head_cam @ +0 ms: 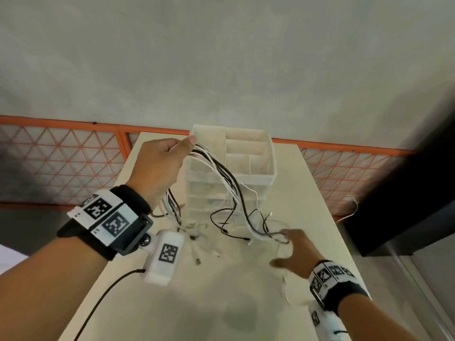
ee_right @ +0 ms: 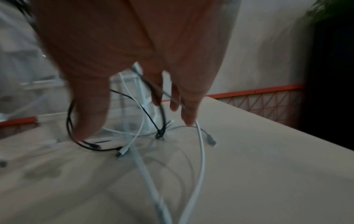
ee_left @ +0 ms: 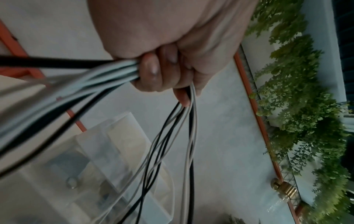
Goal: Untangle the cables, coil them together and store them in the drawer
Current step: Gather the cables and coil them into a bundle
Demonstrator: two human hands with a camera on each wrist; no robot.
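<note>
My left hand [head_cam: 157, 166] grips the floppy cables [head_cam: 221, 173]; my right hand [head_cam: 296, 249] is spread over loose ends, I'd grab near its fingers

Drawer unit [head_cam: 248, 153] at table's [head_cam: 172, 303] far edge, cables [head_cam: 231, 193] before it.

No word, brand or number can be read anywhere in these views. The only signs are black-and-white square code markers: several on the band around the left wrist [head_cam: 108, 215], one on the white camera housing [head_cam: 164, 257] hanging under that wrist, a row on the band around the right wrist [head_cam: 330, 275], and one on the white housing [head_cam: 320, 321] below it. Small dark marks sit beside the left band's codes, too blurred to make out.
</note>
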